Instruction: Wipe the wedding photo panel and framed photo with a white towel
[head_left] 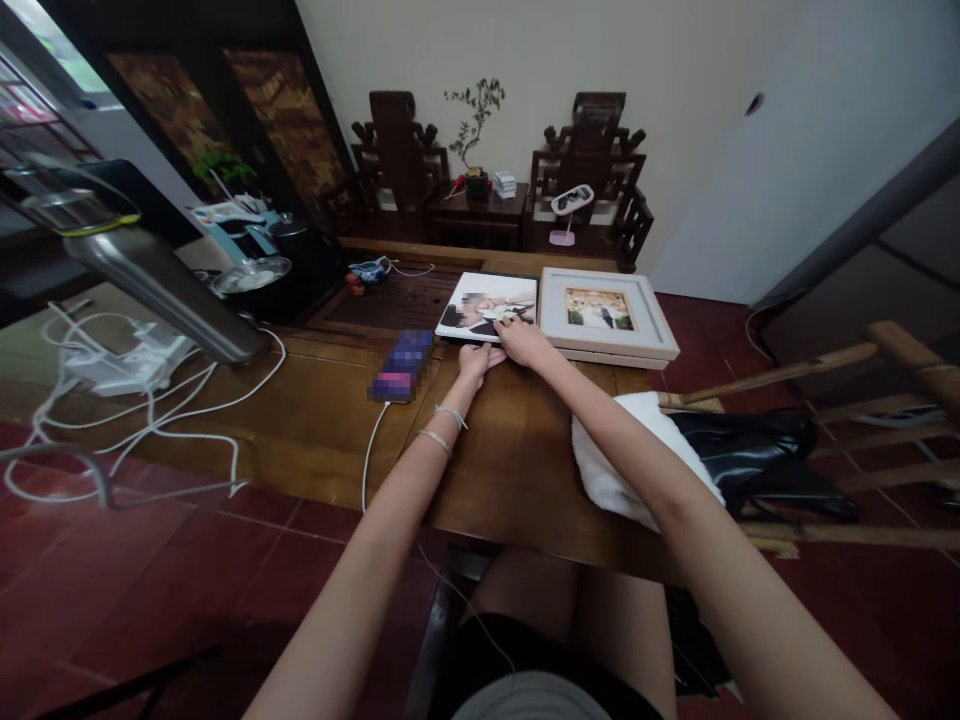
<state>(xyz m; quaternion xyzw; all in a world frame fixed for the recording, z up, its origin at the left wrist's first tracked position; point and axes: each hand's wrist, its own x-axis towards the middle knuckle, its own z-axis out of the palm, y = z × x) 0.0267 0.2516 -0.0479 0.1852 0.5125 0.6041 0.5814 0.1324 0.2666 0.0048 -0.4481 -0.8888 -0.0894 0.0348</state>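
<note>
A photo album (517, 291) with a picture on its white cover lies on the wooden table. My left hand (480, 362) is at its near edge, palm turned up, with fingers along the underside and the thumb at the edge. On the near right part of the cover rests my right hand (520, 338), its fingertips bent onto the album. Both hands close on this near edge; the exact finger contact is small and partly hidden. Directly right of the album lies a framed photo (600, 308) with a pale wooden border, stacked on another flat piece.
Left of my hands a phone (402, 366) is plugged into a white cable. Farther left stand a steel bottle (161, 275), a power strip (127, 355) with tangled cords, and a kettle (292, 250). A white towel (619, 455) hangs at the right beside a bamboo chair (780, 370).
</note>
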